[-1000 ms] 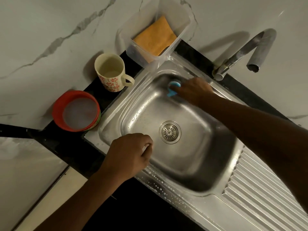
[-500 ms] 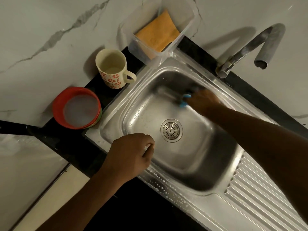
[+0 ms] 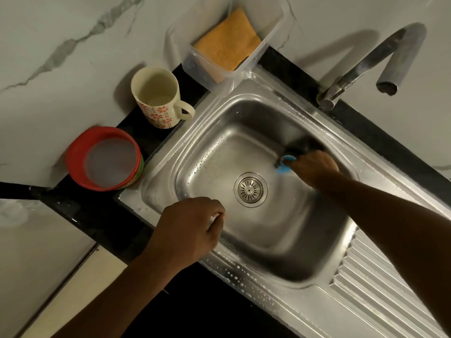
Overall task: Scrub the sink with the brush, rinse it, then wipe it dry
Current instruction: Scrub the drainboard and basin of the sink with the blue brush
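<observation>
Since a second ago, the right hand (image 3: 314,168) had carried the brush (image 3: 285,167) from the sink's (image 3: 244,272) far-left corner across the basin to just beyond the drain (image 3: 250,189). It gripped the blue brush against the wet floor. The left hand (image 3: 188,228) lay on the near rim, fingers curled; whether they gripped the edge could not be told. A cloth (image 3: 227,45) sat in a tub beyond the sink.

Our right hand (image 3: 314,168) grips the brush (image 3: 285,167), its blue head pressed to the floor of the sink (image 3: 207,152) just beyond the drain (image 3: 250,189). Our left hand (image 3: 188,230) curls over the front rim. Left of the basin stand a mug (image 3: 158,101), a red bowl (image 3: 80,152) and a clear tub (image 3: 267,42) holding an orange cloth (image 3: 227,45).
</observation>
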